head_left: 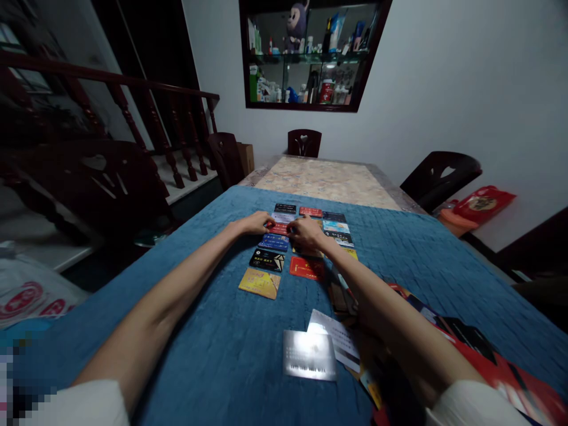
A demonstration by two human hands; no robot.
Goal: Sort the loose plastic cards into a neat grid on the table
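Rows of plastic cards lie on a blue cloth. My left hand [256, 223] has its fingers bent at the left edge of a red card [279, 229] in the left column. My right hand [307, 232] pinches at that card's right end and hides part of the middle column. Above the red card are a pale card [283, 219] and a black card [285, 208]. Below it come a blue card [274, 242], a black VIP card [267, 260] and a gold card [260, 283]. Another red card [306, 268] lies below my right hand.
A shiny silver card [309, 356] overlaps a whitish card [335, 337] near me. More cards and a red item [510, 378] lie about my right forearm, partly hidden. The blue cloth [195, 331] covers the near table; chairs [437, 177] stand around it.
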